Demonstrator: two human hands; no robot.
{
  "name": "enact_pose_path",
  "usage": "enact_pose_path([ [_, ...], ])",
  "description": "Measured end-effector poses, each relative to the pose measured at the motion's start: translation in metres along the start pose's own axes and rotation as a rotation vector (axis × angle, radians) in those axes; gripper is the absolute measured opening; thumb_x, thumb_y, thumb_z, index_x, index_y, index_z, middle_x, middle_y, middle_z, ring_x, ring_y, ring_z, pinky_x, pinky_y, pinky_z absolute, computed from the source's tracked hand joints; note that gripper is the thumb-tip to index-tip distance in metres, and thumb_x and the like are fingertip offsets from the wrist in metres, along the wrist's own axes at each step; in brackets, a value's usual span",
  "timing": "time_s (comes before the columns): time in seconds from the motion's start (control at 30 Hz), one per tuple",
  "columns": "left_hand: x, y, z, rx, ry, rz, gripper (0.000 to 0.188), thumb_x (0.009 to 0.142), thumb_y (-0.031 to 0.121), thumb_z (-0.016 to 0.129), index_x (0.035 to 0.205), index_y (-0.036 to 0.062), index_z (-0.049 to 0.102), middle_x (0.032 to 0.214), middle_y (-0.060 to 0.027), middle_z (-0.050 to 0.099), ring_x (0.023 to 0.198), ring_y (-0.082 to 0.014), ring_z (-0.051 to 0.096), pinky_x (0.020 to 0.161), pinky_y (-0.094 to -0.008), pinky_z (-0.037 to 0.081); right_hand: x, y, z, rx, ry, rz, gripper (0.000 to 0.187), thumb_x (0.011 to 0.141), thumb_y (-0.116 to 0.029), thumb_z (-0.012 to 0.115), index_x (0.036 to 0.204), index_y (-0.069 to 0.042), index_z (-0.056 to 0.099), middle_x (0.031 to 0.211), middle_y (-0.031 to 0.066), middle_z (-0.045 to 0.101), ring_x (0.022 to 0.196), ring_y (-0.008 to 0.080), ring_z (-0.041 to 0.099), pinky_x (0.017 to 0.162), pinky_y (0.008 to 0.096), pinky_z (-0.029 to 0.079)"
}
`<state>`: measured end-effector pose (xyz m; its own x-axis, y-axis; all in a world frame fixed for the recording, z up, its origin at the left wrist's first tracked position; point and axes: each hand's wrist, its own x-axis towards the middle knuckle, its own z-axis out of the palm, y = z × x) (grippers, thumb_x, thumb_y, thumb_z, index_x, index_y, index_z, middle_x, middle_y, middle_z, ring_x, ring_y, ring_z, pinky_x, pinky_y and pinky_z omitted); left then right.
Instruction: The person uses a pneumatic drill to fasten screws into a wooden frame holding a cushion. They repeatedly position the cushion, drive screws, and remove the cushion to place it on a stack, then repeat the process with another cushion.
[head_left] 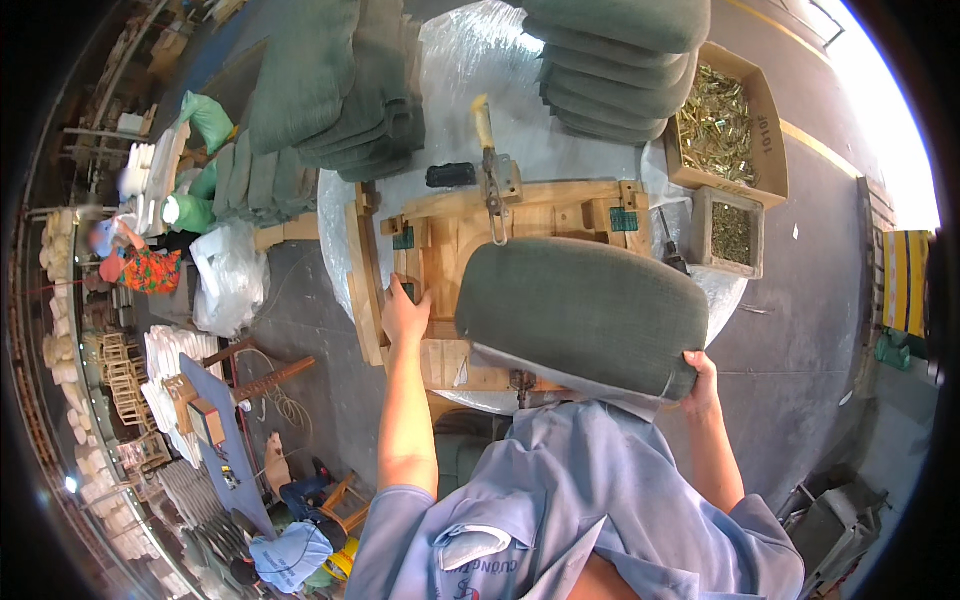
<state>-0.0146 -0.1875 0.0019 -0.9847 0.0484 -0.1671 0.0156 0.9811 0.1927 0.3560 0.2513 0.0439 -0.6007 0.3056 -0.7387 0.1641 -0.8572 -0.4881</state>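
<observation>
A dark green fabric-covered chair pad (pixel 585 315) is tilted over the right part of a wooden jig (pixel 440 365). My right hand (pixel 703 383) is closed on the pad's lower right corner, thumb on its upper face; the other fingers are hidden beneath. My left hand (pixel 408 312) rests on the jig's left side, thumb and forefinger apart at a small dark insert. A toggle clamp with a yellow handle (pixel 484 125) stands at the jig's far edge, its metal arm reaching to the pad. The pad hides much of the jig.
Stacked green pads (pixel 310 90) lie far left, with another stack (pixel 620 60) far right. A cardboard box of metal pieces (pixel 720 125) and a smaller wooden box (pixel 728 232) are at right. A black object (pixel 450 176) lies beyond the jig. Other people work at left.
</observation>
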Motion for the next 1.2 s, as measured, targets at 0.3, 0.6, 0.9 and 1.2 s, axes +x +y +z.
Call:
enact_pose_path([
  [0.3, 0.008, -0.054, 0.01, -0.666, 0.004, -0.146, 0.063, 0.109, 0.047, 0.063, 0.139, -0.0081, 0.064, 0.125, -0.0274, 0.075, 0.119, -0.0361, 0.073, 0.104, -0.0426, 0.053, 0.083, 0.003, 0.051, 0.026, -0.129, -0.002, 0.062, 0.088, -0.022, 0.075, 0.142, 0.002, 0.058, 0.132, 0.0176, 0.069, 0.116, 0.0331, 0.071, 0.101, 0.049, 0.06],
  [0.6, 0.006, -0.061, 0.012, -0.806, -0.009, -0.195, 0.067, 0.109, 0.049, 0.066, 0.14, -0.0102, 0.063, 0.131, -0.0245, 0.074, 0.121, -0.0293, 0.071, 0.105, -0.039, 0.052, 0.114, -0.012, 0.153, -0.3, -0.079, 0.057, 0.062, 0.1, -0.029, 0.08, 0.145, 0.003, 0.053, 0.133, 0.0169, 0.067, 0.119, 0.0252, 0.07, 0.096, 0.0407, 0.062],
  [0.9, -0.106, 0.101, 0.013, -0.329, 0.528, 0.515, 0.02, 0.099, 0.018, 0.07, 0.113, 0.0053, 0.064, 0.11, -0.0166, 0.065, 0.11, -0.0373, 0.062, 0.09, -0.0524, 0.049, 0.13, 0.001, 0.135, -0.239, -0.161, -0.073, 0.076, 0.101, -0.049, 0.078, 0.15, 0.002, 0.053, 0.138, 0.012, 0.067, 0.122, 0.0215, 0.068, 0.1, 0.0389, 0.06],
  [1.2, -0.165, 0.125, 0.042, -0.153, 0.228, 0.624, 0.046, 0.094, 0.031, 0.079, 0.135, 0.0134, 0.068, 0.142, -0.0138, 0.06, 0.145, -0.0464, 0.045, 0.117, -0.0636, 0.039, 0.144, 0.01, 0.137, -0.148, -0.183, -0.031, 0.088, 0.105, -0.073, 0.052, 0.155, -0.001, 0.054, 0.15, 0.0175, 0.063, 0.128, 0.0278, 0.067, 0.109, 0.0469, 0.055],
])
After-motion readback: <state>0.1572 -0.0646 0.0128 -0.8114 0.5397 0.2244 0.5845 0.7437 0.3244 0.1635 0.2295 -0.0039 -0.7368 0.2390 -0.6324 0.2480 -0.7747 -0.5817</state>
